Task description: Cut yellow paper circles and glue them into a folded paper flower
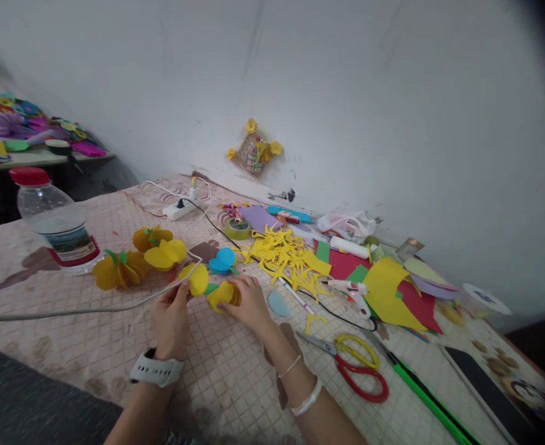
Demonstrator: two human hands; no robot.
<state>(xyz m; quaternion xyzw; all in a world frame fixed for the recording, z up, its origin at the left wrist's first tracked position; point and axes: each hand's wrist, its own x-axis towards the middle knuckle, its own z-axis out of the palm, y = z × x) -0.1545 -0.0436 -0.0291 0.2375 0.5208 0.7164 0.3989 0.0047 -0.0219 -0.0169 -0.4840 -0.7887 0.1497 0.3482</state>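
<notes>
My left hand (172,321) pinches a flat yellow paper circle (197,279) by its lower left edge. In my right hand (253,305) is a layered yellow paper piece (220,297) with a green paper leaf (211,288) on its upper left; the fingers close on its right side. The circle and the layered piece lie close together, just above the tablecloth. Beyond my left hand sit finished-looking layered yellow paper pieces (120,270) with green tops, and another yellow one (165,254). Behind my hands rests a blue folded paper piece (223,261).
A water bottle (59,222) stands at left. A grey cable (115,310) crosses to a power strip (182,209). Yellow paper scraps (291,253), a glue gun (346,286), coloured paper sheets (386,290), scissors (358,364), a green-edged tool (430,395) and a dark flat device (485,386) lie right.
</notes>
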